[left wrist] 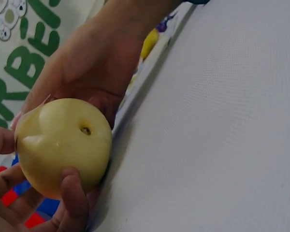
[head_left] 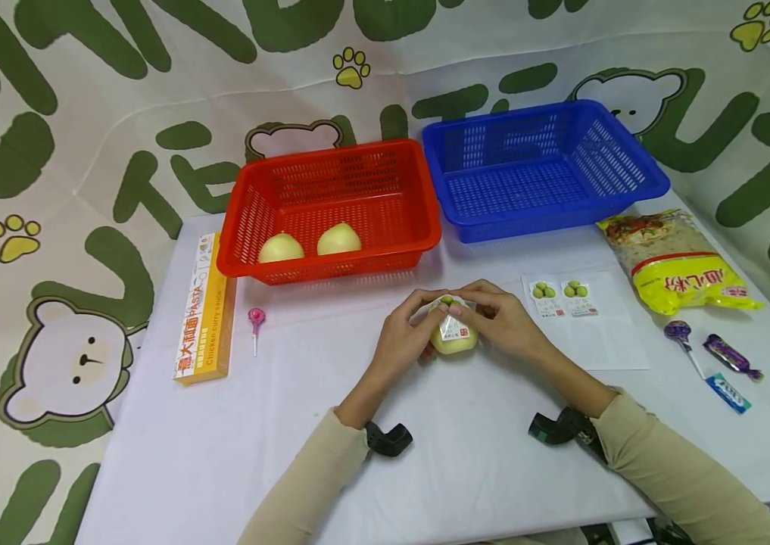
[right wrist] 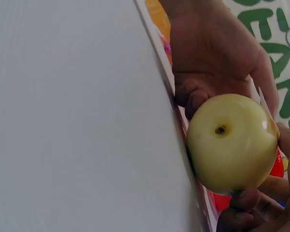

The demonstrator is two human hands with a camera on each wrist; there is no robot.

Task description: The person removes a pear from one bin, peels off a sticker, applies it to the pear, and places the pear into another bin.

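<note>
while your left hand (head_left: 403, 338) cups the pear (head_left: 453, 338), your right hand (head_left: 502, 318) seemingly pinches the sticker (head_left: 453, 323) onto it.

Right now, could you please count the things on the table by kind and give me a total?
Pears: 3, one held in both hands, two in the red basket
Baskets: 2, red and blue
Lollipops: 2
Wrapped candies: 2
Sticker sheet: 1
Pasta box: 1
Noodle bag: 1
Total: 12
</note>
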